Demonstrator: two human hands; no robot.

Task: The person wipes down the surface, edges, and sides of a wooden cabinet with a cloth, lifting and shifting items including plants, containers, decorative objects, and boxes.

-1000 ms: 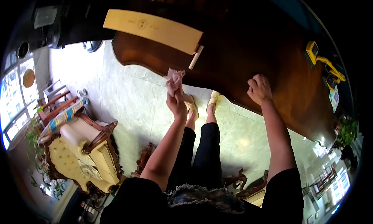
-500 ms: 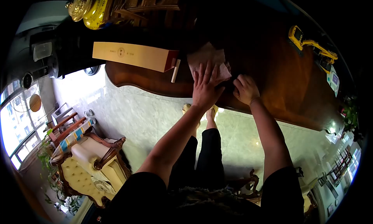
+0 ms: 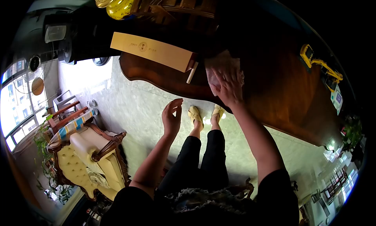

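Observation:
My right hand (image 3: 229, 87) lies with its fingers stretched out on a pale, thin folded cloth (image 3: 233, 64). The cloth is spread on a dark, glossy wooden table (image 3: 282, 96), and part of it is hidden under the fingers. In front of the table edge, over the floor, hangs my left hand (image 3: 171, 118), its fingers loosely bent and apart from the thumb, with nothing in it. Left of the cloth is a long yellowish box (image 3: 152, 51) with a dark red end. A short whitish stick (image 3: 192, 72) rests beside that end.
At the table's right stands a yellow toy excavator (image 3: 321, 67) near a light device with a screen (image 3: 336, 96). A yellow and gold vase (image 3: 119, 4) and slatted wood (image 3: 180, 2) are at the back. A tufted armchair (image 3: 76, 163) stands on the floor at lower left.
My left hand has left the cloth and drawn back past the table edge. My right hand has moved from beside the cloth onto it. The view has shifted slightly.

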